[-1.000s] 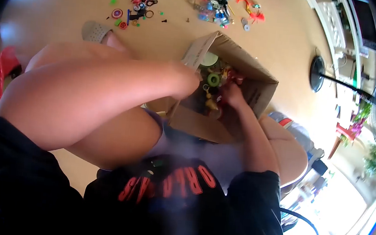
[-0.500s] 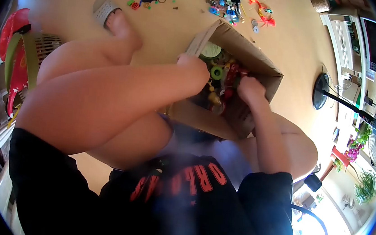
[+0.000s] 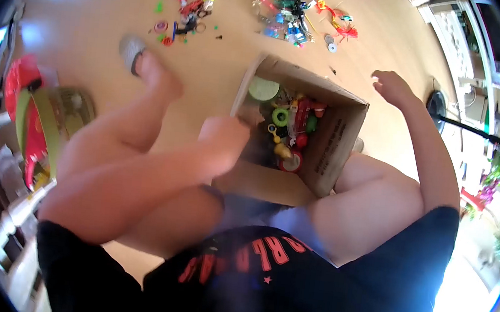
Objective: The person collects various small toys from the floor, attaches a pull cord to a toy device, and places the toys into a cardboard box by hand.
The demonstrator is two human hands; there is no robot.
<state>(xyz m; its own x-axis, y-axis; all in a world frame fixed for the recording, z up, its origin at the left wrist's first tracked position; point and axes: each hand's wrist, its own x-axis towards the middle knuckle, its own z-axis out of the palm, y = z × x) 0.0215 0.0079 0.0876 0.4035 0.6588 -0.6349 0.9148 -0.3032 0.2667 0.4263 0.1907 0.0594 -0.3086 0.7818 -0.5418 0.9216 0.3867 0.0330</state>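
Note:
An open cardboard box [image 3: 336, 146] stands on the floor between my legs, with toys inside. My left hand [image 3: 226, 140] is at its left wall, smeared by motion, its fingers too unclear to read. Out past the right side of the box, my right hand [image 3: 392, 89] is raised over the floor, fingers loosely curled and slightly apart, with nothing visible in them. In the box are a pale green round lid [image 3: 263, 89], a green ring [image 3: 280, 117], a red ball [image 3: 301, 140], a yellowish-brown toy [image 3: 283, 151] and a red-and-white round piece [image 3: 291, 162].
Beyond the box, small toy parts lie in a heap [image 3: 290, 15] and a looser group [image 3: 190, 12]. Grey discs [image 3: 331, 43] and a red tasselled cord [image 3: 343, 28] are nearby. A fan base [image 3: 437, 104] stands at right, a red bag [image 3: 23, 83] at left.
My right hand has come out of the box and moved right and away over the floor. My left hand has shifted left and nearer me along the box. The view has tilted.

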